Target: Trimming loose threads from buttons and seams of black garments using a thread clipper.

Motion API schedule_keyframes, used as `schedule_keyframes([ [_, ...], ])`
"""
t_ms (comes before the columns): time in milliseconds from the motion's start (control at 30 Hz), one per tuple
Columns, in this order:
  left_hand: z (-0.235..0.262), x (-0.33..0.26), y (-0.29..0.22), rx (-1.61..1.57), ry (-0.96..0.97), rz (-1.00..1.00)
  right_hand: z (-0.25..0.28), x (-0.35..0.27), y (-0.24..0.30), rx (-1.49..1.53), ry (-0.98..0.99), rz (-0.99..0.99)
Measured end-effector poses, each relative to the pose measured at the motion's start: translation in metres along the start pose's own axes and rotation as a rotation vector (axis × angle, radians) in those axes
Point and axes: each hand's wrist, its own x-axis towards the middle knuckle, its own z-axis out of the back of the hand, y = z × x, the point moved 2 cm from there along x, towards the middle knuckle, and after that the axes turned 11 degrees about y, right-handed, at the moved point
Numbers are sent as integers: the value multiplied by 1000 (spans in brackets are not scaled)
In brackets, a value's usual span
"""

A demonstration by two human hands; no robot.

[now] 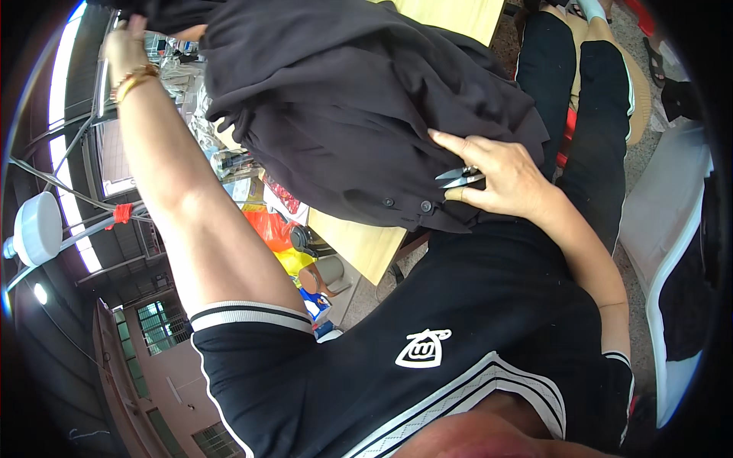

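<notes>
A dark button-front garment (328, 114) lies bunched across a pale wood table (359, 244) and my lap, with two dark buttons along its near edge. At the far upper left, my left hand (126, 49) is raised on an outstretched arm, its fingers closed at a dark stretch of the garment. Resting on the near right part of the cloth is my right hand (508, 179), which holds small metal thread snips (458, 180) with the blades pointing left. Its index finger extends over the fabric. The handles of the snips are hidden in the palm.
Left of the table stand red and yellow bags (271, 231) and other clutter. A white lamp (38, 229) hangs from a metal frame at far left. On the right is a curved white bin-like shell (672, 206) with dark cloth in it. A dark sandal (655, 65) lies on the floor.
</notes>
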Motion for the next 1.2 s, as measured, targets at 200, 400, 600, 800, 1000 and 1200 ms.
schedule_keyframes([
  [200,-84,-84,58,393,570,320,-1,-9,-4,71,-41,97],
  [400,-169,-222,28,548,1360,-449,31,-19,-28,-8,-168,28],
  [600,-151,-206,49,758,1270,-256,39,-42,-74,490,-195,-300],
  [800,-127,-168,40,274,611,-189,26,-50,-71,546,-118,-267],
  [1000,-158,-150,53,135,447,-236,47,-64,-85,951,-282,-296],
  [1200,-202,-269,4,711,708,-796,123,-74,-64,1936,-619,426],
])
